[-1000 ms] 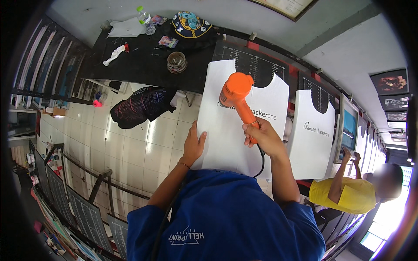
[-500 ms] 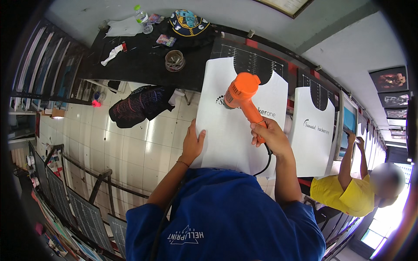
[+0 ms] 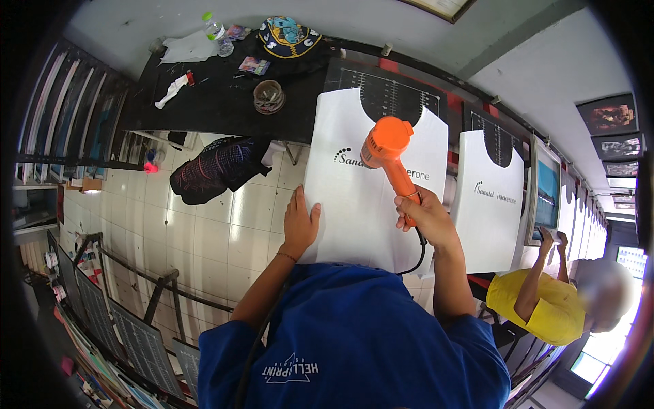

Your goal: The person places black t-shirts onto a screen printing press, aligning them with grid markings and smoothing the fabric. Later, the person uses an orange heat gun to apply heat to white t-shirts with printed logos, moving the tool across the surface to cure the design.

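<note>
My right hand [image 3: 430,217] is wrapped round the handle of an orange heat gun [image 3: 390,142]. A black cord trails from the handle's lower end. The gun hangs over a white shirt piece [image 3: 351,218], its nozzle turned left and hiding the middle of the dark print. That piece has a cut-out neckline and lies flat on a black board with white markings [image 3: 392,88]. At the left edge of the fabric rests my left hand [image 3: 300,221], fingers stretched out and thumb apart, holding nothing.
To the right lies a second printed shirt piece [image 3: 487,225]. Beyond it, a co-worker in a yellow shirt [image 3: 538,303] grips a printing frame [image 3: 546,194]. The black table [image 3: 204,109] at the far left bears a bottle [image 3: 218,37], a round tub [image 3: 270,97] and a patterned hat [image 3: 289,35].
The heat gun has shifted a little to the right, uncovering more of the print's left part. The co-worker's hands have moved nearer to their body, along the frame.
</note>
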Tool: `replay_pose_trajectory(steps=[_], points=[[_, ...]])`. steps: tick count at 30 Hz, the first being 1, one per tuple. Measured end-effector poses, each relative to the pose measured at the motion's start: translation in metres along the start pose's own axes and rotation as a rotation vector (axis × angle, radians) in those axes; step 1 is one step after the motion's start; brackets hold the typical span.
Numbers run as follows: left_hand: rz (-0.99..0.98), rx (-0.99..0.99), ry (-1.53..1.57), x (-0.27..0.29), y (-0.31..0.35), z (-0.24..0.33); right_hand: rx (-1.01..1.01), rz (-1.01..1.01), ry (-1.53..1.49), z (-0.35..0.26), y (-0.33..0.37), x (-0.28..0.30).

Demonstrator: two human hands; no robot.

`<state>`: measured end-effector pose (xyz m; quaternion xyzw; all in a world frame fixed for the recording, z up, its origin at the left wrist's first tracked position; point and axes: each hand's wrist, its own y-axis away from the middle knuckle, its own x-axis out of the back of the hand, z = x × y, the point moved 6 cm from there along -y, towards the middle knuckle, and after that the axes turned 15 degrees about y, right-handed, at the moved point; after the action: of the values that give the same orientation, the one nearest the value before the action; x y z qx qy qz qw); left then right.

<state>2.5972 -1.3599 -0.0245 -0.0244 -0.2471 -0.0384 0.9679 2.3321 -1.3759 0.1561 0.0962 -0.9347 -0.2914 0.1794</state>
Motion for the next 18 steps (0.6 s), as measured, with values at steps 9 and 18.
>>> replay_pose_trajectory(steps=[9,18], points=[[-0.063,-0.197,-0.376,-0.016,-0.041,0.028,-0.032,0.05,-0.019,0.003,0.009,0.012],[-0.134,-0.24,-0.422,-0.049,-0.102,0.051,-0.001,0.12,-0.068,0.02,0.013,0.034]])
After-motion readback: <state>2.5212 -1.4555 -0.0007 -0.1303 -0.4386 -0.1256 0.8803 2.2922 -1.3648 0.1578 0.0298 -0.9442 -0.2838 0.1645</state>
